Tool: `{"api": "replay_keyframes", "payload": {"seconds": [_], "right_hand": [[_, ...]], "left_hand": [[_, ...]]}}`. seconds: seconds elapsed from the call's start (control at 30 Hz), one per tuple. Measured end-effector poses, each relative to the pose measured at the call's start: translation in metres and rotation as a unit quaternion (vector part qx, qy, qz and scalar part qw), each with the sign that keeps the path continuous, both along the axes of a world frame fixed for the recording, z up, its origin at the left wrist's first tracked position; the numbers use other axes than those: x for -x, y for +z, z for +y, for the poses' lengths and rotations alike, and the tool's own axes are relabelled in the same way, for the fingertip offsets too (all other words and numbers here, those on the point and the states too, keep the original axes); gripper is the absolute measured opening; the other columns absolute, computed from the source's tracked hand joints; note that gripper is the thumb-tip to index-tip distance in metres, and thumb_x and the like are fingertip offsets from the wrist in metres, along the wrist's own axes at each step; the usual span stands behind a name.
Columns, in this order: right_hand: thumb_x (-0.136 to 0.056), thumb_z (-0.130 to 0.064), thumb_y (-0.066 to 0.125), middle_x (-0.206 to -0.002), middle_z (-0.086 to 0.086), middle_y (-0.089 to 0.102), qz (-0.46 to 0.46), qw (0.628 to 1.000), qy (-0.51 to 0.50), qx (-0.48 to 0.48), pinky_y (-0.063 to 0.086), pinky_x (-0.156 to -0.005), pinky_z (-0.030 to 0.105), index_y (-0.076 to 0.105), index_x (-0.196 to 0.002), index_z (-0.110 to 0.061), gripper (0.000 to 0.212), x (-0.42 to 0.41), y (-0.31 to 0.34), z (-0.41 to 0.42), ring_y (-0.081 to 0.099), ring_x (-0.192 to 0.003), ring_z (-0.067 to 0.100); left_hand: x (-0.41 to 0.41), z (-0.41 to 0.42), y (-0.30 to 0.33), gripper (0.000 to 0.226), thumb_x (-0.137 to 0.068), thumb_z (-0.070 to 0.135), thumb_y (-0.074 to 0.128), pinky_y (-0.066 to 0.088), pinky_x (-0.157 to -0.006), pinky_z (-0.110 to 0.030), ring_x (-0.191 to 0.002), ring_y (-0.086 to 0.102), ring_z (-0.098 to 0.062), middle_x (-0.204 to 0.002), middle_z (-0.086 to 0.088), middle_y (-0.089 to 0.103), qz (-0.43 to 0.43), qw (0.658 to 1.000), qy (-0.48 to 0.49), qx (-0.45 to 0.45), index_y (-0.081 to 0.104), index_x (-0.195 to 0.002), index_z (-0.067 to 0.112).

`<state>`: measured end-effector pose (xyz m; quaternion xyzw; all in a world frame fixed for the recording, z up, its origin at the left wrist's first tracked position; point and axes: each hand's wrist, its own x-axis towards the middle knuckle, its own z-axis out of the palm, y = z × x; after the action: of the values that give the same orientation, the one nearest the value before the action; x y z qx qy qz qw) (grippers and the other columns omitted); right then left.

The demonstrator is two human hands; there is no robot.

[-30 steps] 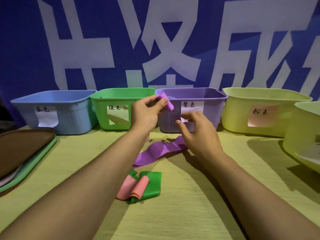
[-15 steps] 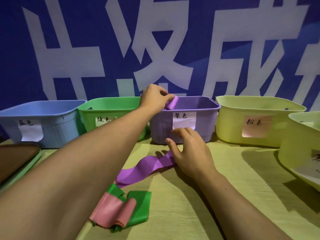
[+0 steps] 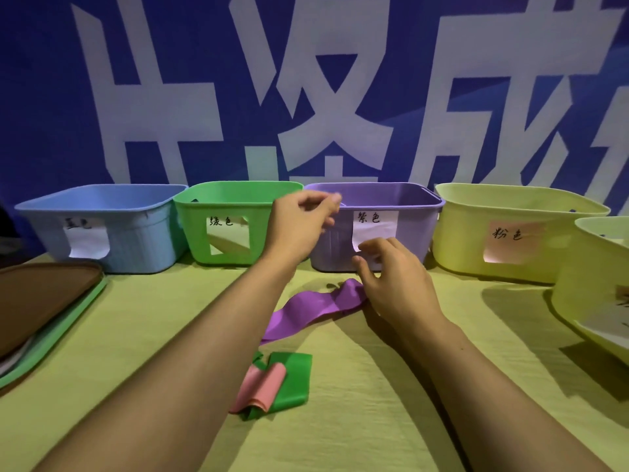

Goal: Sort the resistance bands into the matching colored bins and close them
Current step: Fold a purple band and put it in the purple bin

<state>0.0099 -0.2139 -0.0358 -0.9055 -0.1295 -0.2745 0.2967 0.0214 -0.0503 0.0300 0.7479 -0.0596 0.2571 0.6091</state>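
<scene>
My left hand point(image 3: 303, 219) hovers at the front left corner of the purple bin point(image 3: 412, 233), fingers loosely curled, with nothing visible in them. A long purple band point(image 3: 306, 311) lies on the table in front of that bin. My right hand point(image 3: 391, 281) is over its far end with relaxed, spread fingers; I cannot tell whether it touches the band. Nearer to me, a pink band point(image 3: 262, 386) lies folded on a green band point(image 3: 294, 376). The blue bin point(image 3: 136, 247), green bin point(image 3: 238, 195) and pink-labelled yellow bin point(image 3: 459, 233) stand in the same row.
Another yellow bin point(image 3: 585, 284) stands at the right edge, closer to me. A brown lid point(image 3: 41, 294) lies stacked on a green lid point(image 3: 51, 349) at the left edge. A blue banner with white characters hangs behind the bins.
The small purple roll that my left hand held over the purple bin is gone from its fingers. That hand has drawn back to the bin's front corner. My right hand stayed by the band.
</scene>
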Motion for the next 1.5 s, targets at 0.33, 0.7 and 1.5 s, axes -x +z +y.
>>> {"api": "replay_keyframes", "payload": {"seconds": [0.33,0.7,1.5], "right_hand": [[-0.099,-0.053,0.052,-0.097,0.014,0.071,0.165,0.98,-0.053,0.094,0.042,-0.068,0.035,0.075,-0.087,-0.016,0.045,-0.01,-0.014,-0.004,0.06,-0.09,0.036],[-0.09,-0.031,0.075,-0.089,0.003,0.076,0.173,0.951,0.068,-0.248,0.062,-0.075,0.051,0.066,-0.091,-0.023,0.012,0.004,-0.005,0.005,0.075,-0.081,0.023],[-0.105,-0.054,0.02,-0.1,-0.052,0.055,0.138,0.916,0.222,-0.303,0.035,-0.071,-0.008,0.06,-0.136,-0.031,0.056,0.018,0.016,0.009,0.051,-0.093,-0.033]], "left_hand": [[-0.003,0.015,-0.072,0.025,-0.085,0.037,0.081,0.055,-0.083,-0.031,-0.087,0.069,-0.01,-0.092,0.007,0.075,0.121,0.974,-0.031,-0.19,0.076,-0.102,0.02],[0.001,0.012,-0.077,0.021,-0.092,0.034,0.075,0.051,-0.082,-0.024,-0.09,0.068,-0.004,-0.098,0.007,0.076,0.114,0.97,-0.079,-0.201,0.077,-0.108,0.02],[0.014,0.005,-0.054,0.085,-0.08,-0.004,0.074,0.057,-0.097,-0.043,-0.116,0.069,-0.023,-0.132,-0.009,0.066,0.082,0.963,-0.226,0.122,0.043,-0.15,0.033]]}}
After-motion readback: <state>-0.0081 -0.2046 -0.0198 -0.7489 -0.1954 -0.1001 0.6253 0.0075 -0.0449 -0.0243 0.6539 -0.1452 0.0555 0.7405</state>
